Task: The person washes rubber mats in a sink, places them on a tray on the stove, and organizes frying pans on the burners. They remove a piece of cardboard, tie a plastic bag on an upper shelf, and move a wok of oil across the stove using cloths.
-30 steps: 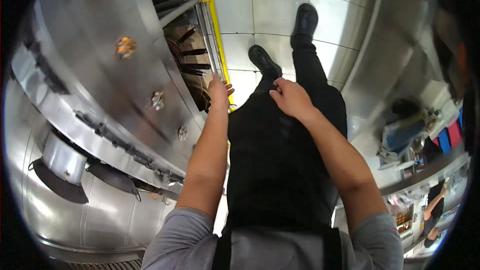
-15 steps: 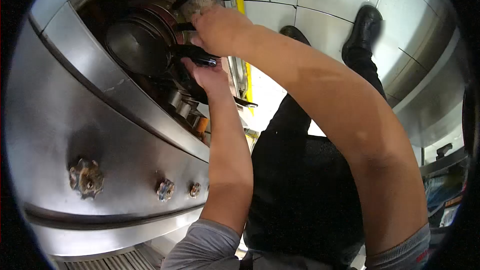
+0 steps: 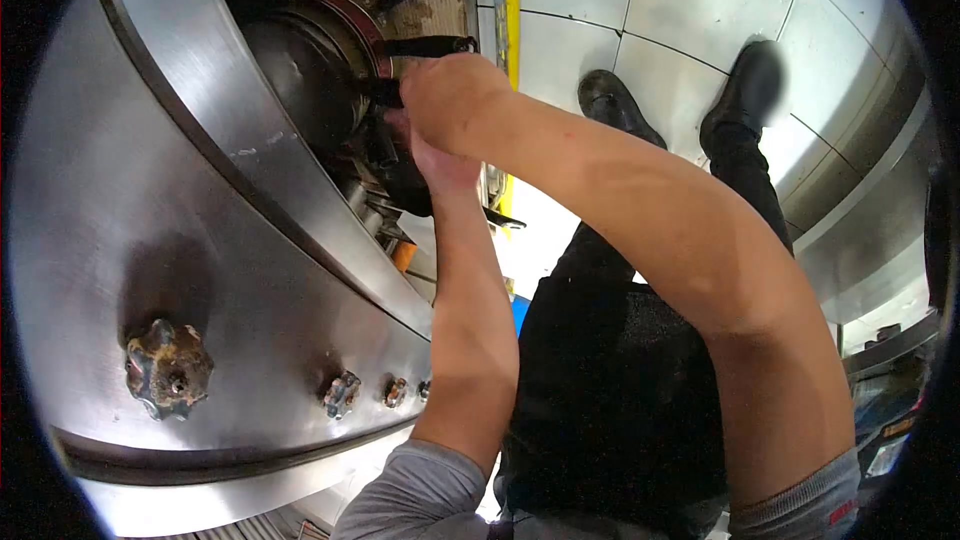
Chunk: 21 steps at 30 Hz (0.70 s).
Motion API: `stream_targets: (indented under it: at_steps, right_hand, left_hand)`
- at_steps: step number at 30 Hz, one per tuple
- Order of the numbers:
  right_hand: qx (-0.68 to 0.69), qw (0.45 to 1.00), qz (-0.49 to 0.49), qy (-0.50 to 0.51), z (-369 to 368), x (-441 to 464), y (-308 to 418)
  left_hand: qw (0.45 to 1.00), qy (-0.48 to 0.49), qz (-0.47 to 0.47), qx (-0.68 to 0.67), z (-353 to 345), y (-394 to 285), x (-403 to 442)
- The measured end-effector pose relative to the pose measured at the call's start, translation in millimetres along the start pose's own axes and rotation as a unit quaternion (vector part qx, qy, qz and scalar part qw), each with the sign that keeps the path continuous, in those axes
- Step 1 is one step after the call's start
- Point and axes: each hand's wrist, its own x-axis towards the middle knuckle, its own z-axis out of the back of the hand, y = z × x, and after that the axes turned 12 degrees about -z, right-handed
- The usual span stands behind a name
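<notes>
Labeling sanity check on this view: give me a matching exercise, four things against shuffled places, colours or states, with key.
1. Right hand
2. Stacked pans
3. Knobs
4. Long edge strip

A. Yellow, beside the floor tiles
B. In a row on the steel panel
C. Next to the black handles
D. Dark, nested together

Pairs: 1-C, 2-D, 3-B, 4-A

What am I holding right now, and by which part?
Your right hand seems closed around the handle of the top dark pan; whether your left hand grips it too can't be told.
</notes>
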Motion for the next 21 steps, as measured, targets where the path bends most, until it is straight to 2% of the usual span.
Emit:
stream_targets:
  at_steps: [1, 2, 3, 4, 5, 6, 7, 8, 9, 10, 11, 12, 13, 14, 15, 16, 17, 18, 19, 20, 21]
  right_hand:
    - [0.002, 1.000, -0.001, -0.003, 2, 4, 1]
    - [0.013, 0.998, -0.003, 0.058, 4, 9, 2]
    - [0.023, 0.992, -0.005, 0.120, 4, 14, 2]
    - [0.024, 0.992, -0.006, 0.121, -2, 21, 0]
    - [0.078, 0.986, -0.019, 0.146, -11, 28, -3]
    - [0.129, 0.977, -0.030, 0.169, -21, 34, -6]
    - [0.127, 0.977, -0.029, 0.172, -27, 36, -9]
    - [0.190, 0.965, -0.046, 0.176, -32, 36, -15]
    - [0.249, 0.950, -0.062, 0.178, -36, 38, -19]
    - [0.239, 0.953, -0.061, 0.179, -42, 43, -20]
    - [0.233, 0.958, -0.045, 0.163, -50, 47, -23]
    - [0.230, 0.961, -0.030, 0.149, -55, 48, -27]
    - [0.229, 0.961, -0.032, 0.152, -45, 42, -28]
    - [0.222, 0.962, -0.011, 0.156, -23, 31, -25]
    - [0.216, 0.963, 0.011, 0.159, -11, 23, -21]
    - [0.219, 0.962, 0.009, 0.161, -18, 26, -14]
    - [0.155, 0.969, 0.007, 0.190, -25, 35, -11]
    - [0.084, 0.973, 0.003, 0.214, -22, 41, -14]
    - [0.081, 0.988, 0.022, 0.131, 1, 18, -11]
    - [0.065, 0.990, 0.020, 0.126, 7, 17, -14]
    - [0.041, 0.993, 0.021, 0.107, 7, 18, -12]
  left_hand:
    - [0.999, 0.019, 0.014, -0.023, -1, -4, -7]
    - [0.999, 0.020, 0.015, -0.020, -2, -5, -15]
    - [0.997, -0.045, -0.005, 0.066, -15, -5, -24]
    - [0.982, -0.109, -0.023, 0.150, -22, -5, -28]
    - [0.983, -0.109, -0.021, 0.149, 7, -1, -29]
    - [1.000, 0.000, -0.012, -0.017, 61, 5, -31]
    - [0.978, 0.107, -0.004, -0.180, 97, 5, -33]
    - [0.978, 0.105, -0.007, -0.182, 109, -2, -34]
    - [0.978, -0.042, -0.039, -0.199, 117, -6, -34]
    - [0.956, -0.188, -0.070, -0.215, 110, -10, -31]
    - [0.928, -0.274, -0.072, -0.241, 104, -15, -22]
    - [0.926, -0.276, -0.071, -0.248, 83, -15, -10]
    - [0.914, -0.311, -0.130, -0.227, 64, -18, 4]
    - [0.898, -0.345, -0.188, -0.198, 58, -25, 13]
    - [0.898, -0.349, -0.188, -0.192, 75, -31, 17]
    - [0.933, -0.231, -0.168, -0.219, 102, -33, 20]
    - [0.952, -0.105, -0.143, -0.250, 112, -29, 24]
    - [0.949, -0.099, -0.142, -0.263, 91, -27, 25]
    - [0.932, -0.121, -0.109, -0.323, 60, -28, 22]
    - [0.911, -0.142, -0.076, -0.379, 39, -27, 19]
    - [0.894, -0.074, -0.047, -0.440, 35, -26, 19]
